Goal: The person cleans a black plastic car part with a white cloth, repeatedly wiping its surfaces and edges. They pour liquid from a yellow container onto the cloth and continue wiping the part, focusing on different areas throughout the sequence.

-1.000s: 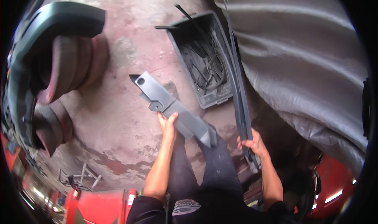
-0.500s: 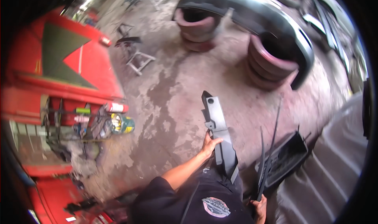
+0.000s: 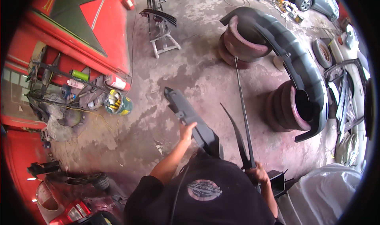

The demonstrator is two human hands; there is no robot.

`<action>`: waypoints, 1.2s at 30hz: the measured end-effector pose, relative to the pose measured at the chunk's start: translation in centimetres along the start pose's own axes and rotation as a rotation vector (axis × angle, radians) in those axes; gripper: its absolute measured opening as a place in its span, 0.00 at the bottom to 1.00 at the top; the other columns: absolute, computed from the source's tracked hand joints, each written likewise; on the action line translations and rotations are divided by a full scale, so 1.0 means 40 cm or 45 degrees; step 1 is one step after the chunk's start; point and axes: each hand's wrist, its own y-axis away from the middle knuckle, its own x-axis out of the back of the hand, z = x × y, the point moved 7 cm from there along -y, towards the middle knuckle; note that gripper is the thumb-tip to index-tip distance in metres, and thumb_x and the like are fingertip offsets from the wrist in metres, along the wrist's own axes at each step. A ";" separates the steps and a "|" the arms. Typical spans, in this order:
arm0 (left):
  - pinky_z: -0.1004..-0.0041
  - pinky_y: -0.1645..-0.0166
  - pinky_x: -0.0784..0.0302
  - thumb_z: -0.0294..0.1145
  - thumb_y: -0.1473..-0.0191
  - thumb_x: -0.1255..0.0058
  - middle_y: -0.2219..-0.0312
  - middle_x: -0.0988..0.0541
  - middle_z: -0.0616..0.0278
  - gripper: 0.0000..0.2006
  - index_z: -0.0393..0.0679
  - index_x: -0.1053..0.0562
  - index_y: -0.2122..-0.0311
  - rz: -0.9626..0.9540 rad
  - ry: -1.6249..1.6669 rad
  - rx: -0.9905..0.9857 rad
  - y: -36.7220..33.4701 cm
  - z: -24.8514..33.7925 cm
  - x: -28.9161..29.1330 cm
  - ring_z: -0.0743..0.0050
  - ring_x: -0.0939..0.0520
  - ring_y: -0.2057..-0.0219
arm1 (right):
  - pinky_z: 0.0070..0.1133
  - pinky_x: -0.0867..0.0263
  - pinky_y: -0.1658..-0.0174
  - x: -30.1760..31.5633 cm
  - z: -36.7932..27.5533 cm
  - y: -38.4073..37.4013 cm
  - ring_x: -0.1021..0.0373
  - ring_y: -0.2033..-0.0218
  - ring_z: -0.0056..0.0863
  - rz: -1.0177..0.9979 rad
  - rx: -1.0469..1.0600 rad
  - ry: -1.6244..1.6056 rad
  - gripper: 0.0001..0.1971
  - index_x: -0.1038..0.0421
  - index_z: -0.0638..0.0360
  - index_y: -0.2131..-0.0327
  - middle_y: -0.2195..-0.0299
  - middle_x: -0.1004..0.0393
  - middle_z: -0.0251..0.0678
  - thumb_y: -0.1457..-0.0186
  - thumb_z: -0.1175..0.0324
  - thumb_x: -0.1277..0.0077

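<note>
My left hand [image 3: 186, 132] is closed round the edge of a long dark grey plastic car panel [image 3: 194, 118], which slants up and away in front of my body. Farther right, my right hand [image 3: 258, 173] grips a pair of long thin black trim strips [image 3: 244, 114] near their lower ends. The strips spread apart upward, and one is longer than the other. Beside the right forearm lies a black box-shaped part [image 3: 278, 181], partly hidden by the arm.
A dark car bumper [image 3: 295, 67] rests across stacked tyres [image 3: 277, 110]. Left stand a red vehicle [image 3: 114, 39], a fire extinguisher [image 3: 118, 82] and a green bucket [image 3: 125, 105]. A metal stand [image 3: 166, 47] is ahead; a sheet-covered shape [image 3: 324, 197] sits at right.
My view has turned right, so the bumper and tyres look nearer. The panel now tilts more to the left. My right hand has raised the strips farther into view.
</note>
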 end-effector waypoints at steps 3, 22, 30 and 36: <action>0.61 0.46 0.18 0.20 0.53 0.34 0.49 0.23 0.50 0.45 0.38 0.44 0.31 0.033 0.133 -0.062 -0.108 0.202 -0.045 0.58 0.18 0.50 | 0.25 0.23 0.59 0.063 -0.203 -0.214 0.19 0.67 0.28 -0.064 -0.482 -0.481 0.17 0.21 0.66 0.58 0.63 0.15 0.40 0.54 0.75 0.38; 0.53 0.42 0.20 0.25 0.44 0.40 0.49 0.20 0.55 0.24 0.41 0.29 0.41 0.453 0.562 -0.285 -0.995 0.794 -0.258 0.54 0.18 0.48 | 0.28 0.24 0.53 0.644 -0.678 -1.681 0.21 0.61 0.35 -0.428 -0.211 -0.619 0.32 0.32 0.73 0.41 0.55 0.19 0.51 0.49 0.70 0.37; 0.55 0.42 0.20 0.24 0.43 0.41 0.50 0.20 0.55 0.22 0.39 0.29 0.43 0.503 0.724 -0.332 -1.456 0.953 -0.332 0.55 0.17 0.49 | 0.27 0.27 0.52 0.775 -0.870 -2.297 0.23 0.59 0.30 -0.431 -0.162 -0.492 0.31 0.27 0.69 0.44 0.56 0.18 0.42 0.52 0.65 0.35; 0.55 0.42 0.18 0.19 0.45 0.43 0.51 0.20 0.52 0.24 0.36 0.30 0.42 0.484 0.799 -0.371 -1.939 1.142 -0.422 0.52 0.17 0.50 | 0.26 0.28 0.53 0.829 -1.068 -2.730 0.23 0.61 0.28 -0.466 -0.090 -0.459 0.27 0.25 0.69 0.46 0.61 0.19 0.38 0.50 0.68 0.36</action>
